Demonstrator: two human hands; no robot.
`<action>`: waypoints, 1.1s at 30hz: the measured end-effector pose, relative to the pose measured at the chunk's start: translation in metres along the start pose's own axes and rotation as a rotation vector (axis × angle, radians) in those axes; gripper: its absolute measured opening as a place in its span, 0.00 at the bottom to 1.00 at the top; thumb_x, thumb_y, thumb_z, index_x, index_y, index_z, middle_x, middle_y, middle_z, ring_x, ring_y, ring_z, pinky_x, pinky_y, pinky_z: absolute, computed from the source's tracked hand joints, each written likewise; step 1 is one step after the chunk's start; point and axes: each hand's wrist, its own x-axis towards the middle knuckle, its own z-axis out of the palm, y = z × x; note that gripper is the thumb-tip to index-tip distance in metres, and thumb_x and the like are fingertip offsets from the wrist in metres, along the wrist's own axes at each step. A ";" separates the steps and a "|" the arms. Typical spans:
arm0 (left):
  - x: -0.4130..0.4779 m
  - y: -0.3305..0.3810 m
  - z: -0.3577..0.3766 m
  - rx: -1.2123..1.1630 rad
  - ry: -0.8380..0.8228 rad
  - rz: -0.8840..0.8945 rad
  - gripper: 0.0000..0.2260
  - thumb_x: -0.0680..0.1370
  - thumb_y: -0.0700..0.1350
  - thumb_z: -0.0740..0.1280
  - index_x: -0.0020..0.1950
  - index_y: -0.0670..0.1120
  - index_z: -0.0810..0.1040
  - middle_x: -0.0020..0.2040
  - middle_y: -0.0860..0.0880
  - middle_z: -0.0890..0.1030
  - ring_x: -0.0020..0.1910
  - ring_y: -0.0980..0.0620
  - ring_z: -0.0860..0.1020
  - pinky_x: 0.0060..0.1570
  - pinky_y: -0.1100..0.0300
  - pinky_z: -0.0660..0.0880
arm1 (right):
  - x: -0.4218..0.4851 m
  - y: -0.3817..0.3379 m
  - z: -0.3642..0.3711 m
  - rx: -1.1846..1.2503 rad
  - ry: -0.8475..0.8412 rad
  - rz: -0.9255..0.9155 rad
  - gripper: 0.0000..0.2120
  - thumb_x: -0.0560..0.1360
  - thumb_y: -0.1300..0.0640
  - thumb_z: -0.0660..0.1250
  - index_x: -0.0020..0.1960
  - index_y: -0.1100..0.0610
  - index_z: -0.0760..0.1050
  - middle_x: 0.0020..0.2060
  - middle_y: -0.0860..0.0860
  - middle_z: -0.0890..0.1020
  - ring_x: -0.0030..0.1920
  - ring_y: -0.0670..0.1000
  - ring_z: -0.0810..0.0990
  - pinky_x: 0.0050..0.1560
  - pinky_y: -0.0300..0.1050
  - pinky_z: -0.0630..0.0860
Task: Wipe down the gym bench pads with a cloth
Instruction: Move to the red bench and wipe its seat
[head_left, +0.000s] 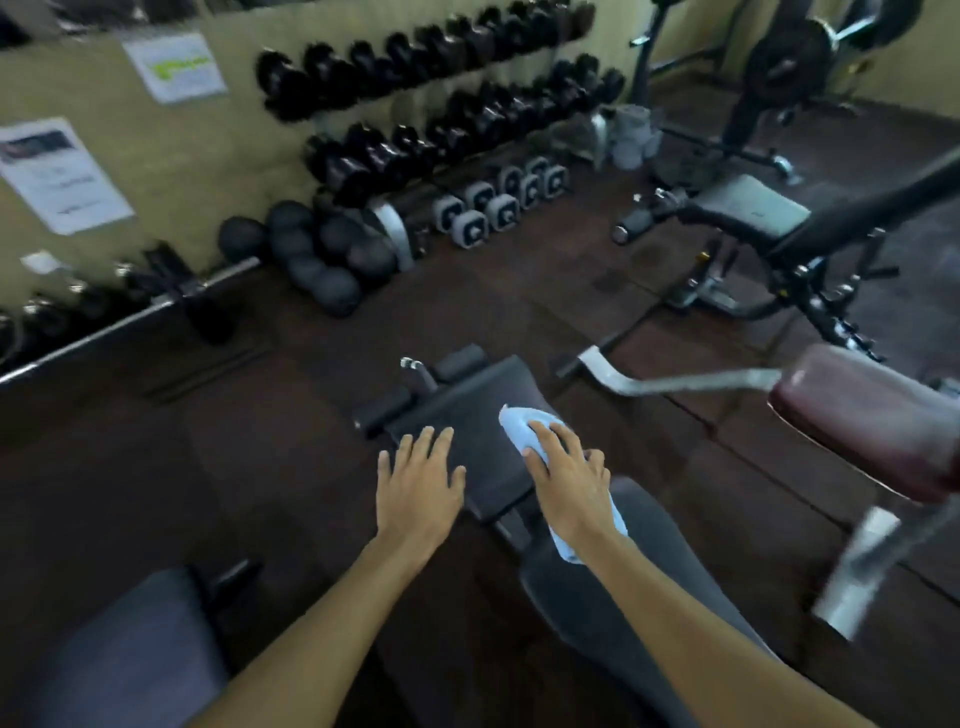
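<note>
The right hand (569, 480) presses down, fingers spread, on a crumpled light blue cloth (519, 423) at the right edge of the black padded bench seat (467, 410). The left hand (418, 480) lies flat with fingers apart on the seat's near left side. A long grey back pad (634, 582) runs nearer. A rack of black dumbbells (415, 104) lines the far wall. A maroon padded rest (872, 421) stands to the right.

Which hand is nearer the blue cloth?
Right. The right hand presses flat on the cloth at the seat pad's right side. The left hand lies flat on the same pad, left of the cloth, not touching it.
</note>
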 end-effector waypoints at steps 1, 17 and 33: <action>0.007 -0.022 -0.016 -0.011 0.027 -0.040 0.25 0.83 0.54 0.55 0.79 0.53 0.55 0.80 0.52 0.56 0.79 0.49 0.52 0.77 0.47 0.50 | 0.012 -0.028 0.006 0.000 -0.024 -0.033 0.21 0.83 0.45 0.49 0.76 0.42 0.58 0.75 0.44 0.61 0.64 0.60 0.65 0.67 0.55 0.62; 0.195 -0.286 -0.156 -0.082 0.156 -0.437 0.24 0.82 0.51 0.58 0.77 0.52 0.59 0.77 0.51 0.62 0.76 0.49 0.60 0.75 0.47 0.54 | 0.242 -0.351 0.129 0.047 -0.220 -0.339 0.21 0.83 0.45 0.52 0.75 0.43 0.61 0.74 0.44 0.63 0.66 0.62 0.65 0.67 0.57 0.62; 0.532 -0.485 -0.271 -0.097 0.155 -0.388 0.24 0.81 0.52 0.59 0.77 0.53 0.61 0.76 0.52 0.64 0.75 0.49 0.62 0.75 0.48 0.55 | 0.547 -0.585 0.222 0.107 -0.227 -0.283 0.21 0.83 0.45 0.51 0.76 0.43 0.60 0.75 0.44 0.63 0.67 0.60 0.65 0.67 0.54 0.61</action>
